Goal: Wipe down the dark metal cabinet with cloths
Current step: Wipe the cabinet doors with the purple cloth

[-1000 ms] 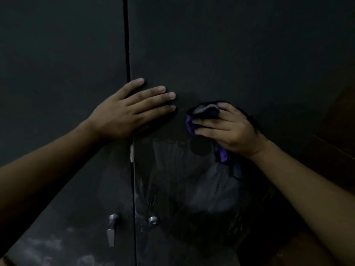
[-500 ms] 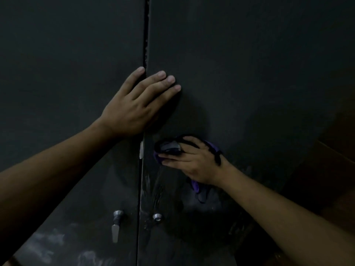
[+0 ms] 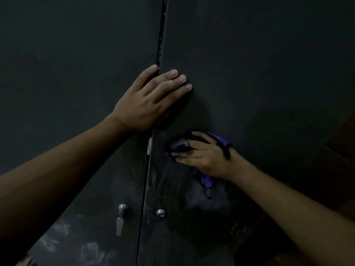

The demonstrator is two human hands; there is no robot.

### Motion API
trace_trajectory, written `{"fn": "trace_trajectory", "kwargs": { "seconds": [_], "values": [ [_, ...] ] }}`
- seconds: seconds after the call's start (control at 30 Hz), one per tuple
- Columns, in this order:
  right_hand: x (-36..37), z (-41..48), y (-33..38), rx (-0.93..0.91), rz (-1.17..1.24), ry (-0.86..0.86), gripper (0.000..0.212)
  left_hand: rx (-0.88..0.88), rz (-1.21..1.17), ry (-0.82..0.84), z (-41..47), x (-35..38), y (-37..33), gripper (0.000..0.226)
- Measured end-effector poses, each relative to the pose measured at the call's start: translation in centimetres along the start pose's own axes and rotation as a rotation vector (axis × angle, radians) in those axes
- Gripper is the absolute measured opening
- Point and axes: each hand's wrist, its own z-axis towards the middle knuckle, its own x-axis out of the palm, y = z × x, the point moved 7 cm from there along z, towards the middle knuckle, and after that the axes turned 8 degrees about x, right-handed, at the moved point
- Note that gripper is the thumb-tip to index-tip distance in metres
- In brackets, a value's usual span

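Observation:
The dark metal cabinet (image 3: 259, 64) fills the view, with two doors that meet at a vertical seam. My left hand (image 3: 149, 104) lies flat across that seam, fingers straight and pressed to the metal. Lower and to the right, my right hand (image 3: 203, 156) presses a bunched purple and dark cloth (image 3: 177, 147) against the right door, fingers lying over it. A tail of the cloth hangs below my wrist. Wet streaks show on the metal beneath the cloth.
A silver lever handle (image 3: 121, 217) sits on the left door and a small round lock (image 3: 160, 212) on the right door, both below my hands. Brown wooden furniture (image 3: 338, 150) stands at the right edge. Pale smears mark the lower left door.
My right hand slid the cloth down and left, from beside my left fingertips to below them near the seam. My left hand kept its place on the seam while the view shifted.

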Motion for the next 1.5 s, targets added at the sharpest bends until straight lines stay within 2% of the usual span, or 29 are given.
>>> {"fn": "trace_trajectory", "kwargs": {
  "seconds": [0.2, 0.33, 0.53, 0.6, 0.7, 0.77, 0.87, 1.1, 1.13, 1.23, 1.33, 1.4, 1.5],
  "values": [
    [-3.7, 2.8, -2.9, 0.286, -0.078, -0.214, 0.051, -0.01, -0.039, 0.006, -0.2, 0.1, 0.3, 0.044],
    [-1.6, 3.1, -0.8, 0.355, -0.077, -0.232, 0.054, -0.018, -0.036, 0.007, -0.4, 0.3, 0.2, 0.049],
    [2.3, 2.9, 4.0, 0.06, -0.001, 0.04, 0.05, -0.022, -0.036, 0.017, -0.5, 0.3, 0.2, 0.053],
    [1.3, 3.2, 3.1, 0.004, -0.008, 0.016, 0.046, -0.027, -0.04, 0.027, -0.5, 0.2, 0.2, 0.052],
    [-1.2, 4.2, 0.2, 0.079, -0.019, -0.122, 0.04, -0.025, -0.056, 0.046, -0.5, 0.3, 0.2, 0.05],
    [-2.1, 4.4, -0.7, 0.169, -0.013, -0.142, 0.043, -0.024, -0.055, 0.046, -0.4, 0.4, 0.1, 0.049],
    [-0.5, 4.0, 1.2, 0.23, -0.027, -0.044, 0.057, -0.032, -0.038, 0.027, -0.5, 0.5, 0.2, 0.048],
    [4.0, 1.0, 4.9, 0.047, -0.048, 0.24, 0.066, -0.041, -0.03, 0.008, -0.4, 0.2, 0.3, 0.05],
    [3.5, 0.8, 4.3, 0.039, -0.048, 0.23, 0.064, -0.038, -0.028, 0.011, -0.4, 0.2, 0.3, 0.05],
    [-0.6, 0.3, 0.5, 0.113, -0.051, 0.051, 0.05, -0.039, -0.015, 0.02, -0.4, 0.3, 0.2, 0.049],
    [-3.5, -0.7, -2.7, 0.261, -0.117, 0.003, 0.056, -0.041, -0.012, 0.027, -0.5, 0.4, 0.2, 0.05],
    [-2.4, -2.0, -2.2, 0.231, -0.142, 0.074, 0.058, -0.043, -0.019, 0.039, -0.5, 0.4, 0.1, 0.051],
    [1.3, -5.9, -0.6, 0.068, -0.122, 0.303, 0.055, -0.033, 0.006, 0.05, -0.6, 0.6, -0.1, 0.052]
  ]
}}
